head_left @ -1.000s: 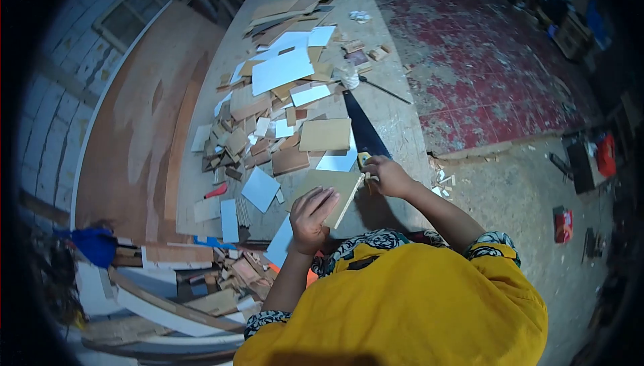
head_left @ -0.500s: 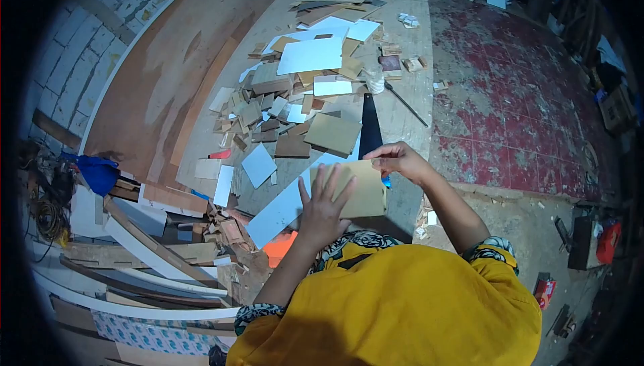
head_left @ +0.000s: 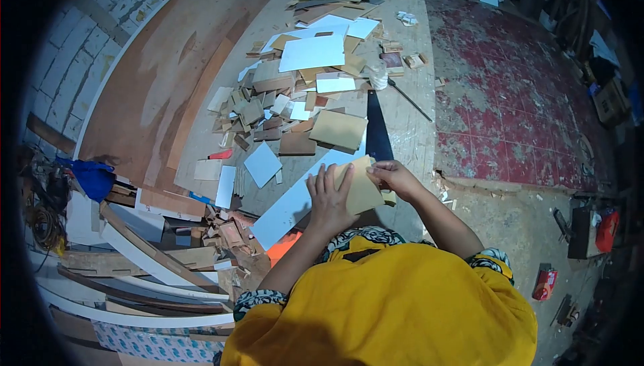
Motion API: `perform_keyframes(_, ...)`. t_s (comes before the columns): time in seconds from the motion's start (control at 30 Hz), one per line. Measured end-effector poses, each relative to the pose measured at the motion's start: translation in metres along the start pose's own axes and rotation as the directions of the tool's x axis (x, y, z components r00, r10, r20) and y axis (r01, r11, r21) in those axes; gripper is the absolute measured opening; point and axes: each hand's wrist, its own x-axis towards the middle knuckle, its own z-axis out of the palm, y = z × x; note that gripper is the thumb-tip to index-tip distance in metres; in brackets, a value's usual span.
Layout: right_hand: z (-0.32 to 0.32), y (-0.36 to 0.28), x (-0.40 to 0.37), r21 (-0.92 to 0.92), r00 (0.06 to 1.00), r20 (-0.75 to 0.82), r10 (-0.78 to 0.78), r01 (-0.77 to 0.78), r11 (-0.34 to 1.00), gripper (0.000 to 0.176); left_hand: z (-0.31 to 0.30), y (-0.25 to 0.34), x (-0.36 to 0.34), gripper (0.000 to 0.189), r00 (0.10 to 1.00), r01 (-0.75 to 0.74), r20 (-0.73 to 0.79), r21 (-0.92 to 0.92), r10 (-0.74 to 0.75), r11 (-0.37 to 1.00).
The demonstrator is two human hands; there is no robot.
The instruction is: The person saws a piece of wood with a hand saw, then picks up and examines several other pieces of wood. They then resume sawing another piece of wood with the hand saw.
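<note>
A tan rectangular board lies in front of my body, tilted, over a long white strip on the workbench. At its lower right, the edge of another tan piece shows beneath it. My left hand lies flat across the board's left side, fingers stretched out and index finger on its face. With thumb and fingers closed, my right hand pinches the upper right corner. A dark saw blade lies just beyond that hand. Another tan board rests farther up the bench.
Piled offcuts and white panels cover the middle of the workbench. A thin dark rod lies by its right edge. Wood scraps and curved strips crowd the left; a red box is on the floor.
The board has turned and shifted slightly, uncovering another tan edge at its lower right. My left hand has slid toward its left side with fingers less spread; my right hand still pinches the corner.
</note>
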Motion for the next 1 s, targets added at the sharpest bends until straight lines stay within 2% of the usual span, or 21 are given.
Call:
perform_keyframes(0.07,0.016,0.002,-0.009,-0.158,0.999,-0.044,-0.018,0.011,0.987,0.032,0.005,-0.010,-0.004,0.107,0.996,0.007,0.094,-0.128,0.005,0.992)
perform_keyframes(0.13,0.033,0.015,-0.010,-0.108,0.999,-0.035,-0.013,0.009,0.994,0.037,0.006,-0.023,-0.009,0.105,0.996,0.016,0.094,-0.154,-0.002,0.988)
perform_keyframes(0.2,0.033,0.034,-0.003,-0.014,0.993,-0.051,-0.110,0.110,0.994,0.041,0.001,-0.035,-0.014,0.103,0.992,-0.066,0.092,-0.211,0.087,0.975)
perform_keyframes(0.23,0.035,0.033,-0.005,0.033,0.994,-0.101,-0.052,0.056,0.998,0.042,-0.001,-0.043,-0.017,0.103,0.992,-0.066,0.090,-0.221,0.088,0.973)
perform_keyframes(0.27,0.036,0.032,-0.006,0.030,0.993,-0.111,-0.046,0.050,0.998,0.042,-0.005,-0.054,-0.019,0.103,0.999,-0.005,0.030,-0.201,0.012,0.980)
perform_keyframes(0.3,0.040,0.026,-0.008,0.117,0.991,-0.132,-0.035,0.050,0.992,0.042,-0.007,-0.066,-0.022,0.103,0.998,0.055,-0.027,-0.184,-0.061,0.981)
perform_keyframes(0.33,0.043,0.020,-0.010,0.205,0.987,-0.156,-0.026,0.058,0.977,0.042,-0.006,-0.079,-0.024,0.103,0.998,0.046,-0.021,-0.195,-0.051,0.980)
perform_keyframes(0.4,0.048,0.012,-0.010,0.182,0.983,-0.182,-0.001,0.035,0.983,0.041,0.008,-0.112,-0.026,0.084,0.939,0.080,-0.218,-0.612,-0.266,0.786)
perform_keyframes(0.43,0.051,0.013,-0.009,0.214,0.984,-0.179,-0.010,0.049,0.976,0.040,0.017,-0.127,-0.026,0.084,0.944,0.070,-0.212,-0.621,-0.254,0.780)
perform_keyframes(0.47,0.054,0.015,-0.007,0.246,0.984,-0.175,-0.019,0.062,0.967,0.039,0.026,-0.141,-0.027,0.070,0.940,0.250,0.133,-0.896,-0.315,0.366)
perform_keyframes(0.5,0.058,0.019,-0.005,0.246,0.978,-0.204,-0.031,0.082,0.966,0.038,0.027,-0.147,-0.026,0.056,0.865,0.445,0.462,-0.887,-0.195,-0.125)
perform_keyframes(0.53,0.060,0.025,-0.001,0.247,0.975,-0.219,-0.029,0.084,0.965,0.038,0.028,-0.150,-0.027,0.056,0.865,0.450,0.468,-0.883,-0.181,-0.129)
perform_keyframes(0.6,0.066,0.038,0.005,0.211,0.959,-0.282,-0.002,0.064,0.975,0.040,0.030,-0.152,-0.031,0.032,0.781,0.576,0.615,-0.776,-0.108,-0.255)
perform_keyframes(0.67,0.070,0.048,0.006,0.202,0.938,-0.346,0.005,0.069,0.977,0.038,0.041,-0.156,-0.035,0.029,0.765,0.586,0.632,-0.763,-0.122,-0.272)
perform_keyframes(0.77,0.063,0.072,0.016,-0.144,0.869,-0.494,0.008,-0.091,0.985,0.035,0.066,-0.168,-0.045,0.026,0.734,0.645,0.677,-0.719,-0.052,-0.259)
perform_keyframes(0.8,0.057,0.082,0.021,-0.143,0.868,-0.496,0.017,-0.101,0.985,0.035,0.070,-0.169,-0.048,0.024,0.702,0.672,0.706,-0.700,-0.095,-0.241)
perform_keyframes(0.87,0.042,0.098,0.037,-0.369,0.887,-0.462,0.027,-0.220,0.903,0.036,0.074,-0.172,-0.052,0.023,0.667,0.693,0.729,-0.683,-0.153,-0.230)
perform_keyframes(0.93,0.050,0.090,0.047,-0.398,0.900,-0.435,-0.022,-0.170,0.901,0.041,0.078,-0.172,-0.060,0.021,0.627,0.712,0.746,-0.666,-0.224,-0.224)
perform_keyframes(1.0,0.055,0.078,0.056,-0.685,0.901,-0.406,-0.154,-0.188,0.704,0.049,0.089,-0.184,-0.068,0.026,0.634,0.689,0.728,-0.685,-0.263,-0.236)
